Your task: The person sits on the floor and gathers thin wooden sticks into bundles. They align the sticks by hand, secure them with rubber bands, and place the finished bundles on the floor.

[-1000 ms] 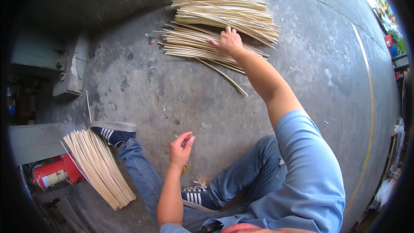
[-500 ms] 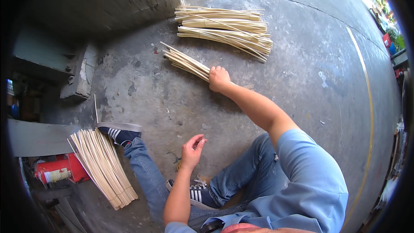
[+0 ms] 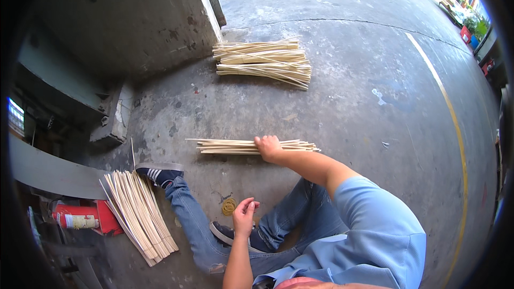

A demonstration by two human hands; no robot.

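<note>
My right hand [image 3: 268, 147] is closed over the middle of a small bundle of pale thin wooden sticks [image 3: 225, 147]. The sticks lie roughly level, left to right, low over the floor in front of me; whether they touch it I cannot tell. My left hand [image 3: 244, 217] hovers above my lap, fingers loosely bent and thumb apart, with nothing seen in it. Just beside it on the floor is a coil of yellowish rubber bands [image 3: 228, 206]. Farther off lies a stack of similar stick bundles [image 3: 262, 59].
A big bundle of sticks [image 3: 140, 217] leans at lower left by my shoe [image 3: 159, 173], near a red fire extinguisher [image 3: 80, 218]. A concrete wall [image 3: 134, 16] with a jutting block [image 3: 116, 118] stands at far left. A yellow line [image 3: 461, 160] crosses the floor at right.
My right hand has drawn the small stick bundle nearer to me, away from the stack, and it has turned from slanting to nearly level. The left hand stays over my lap.
</note>
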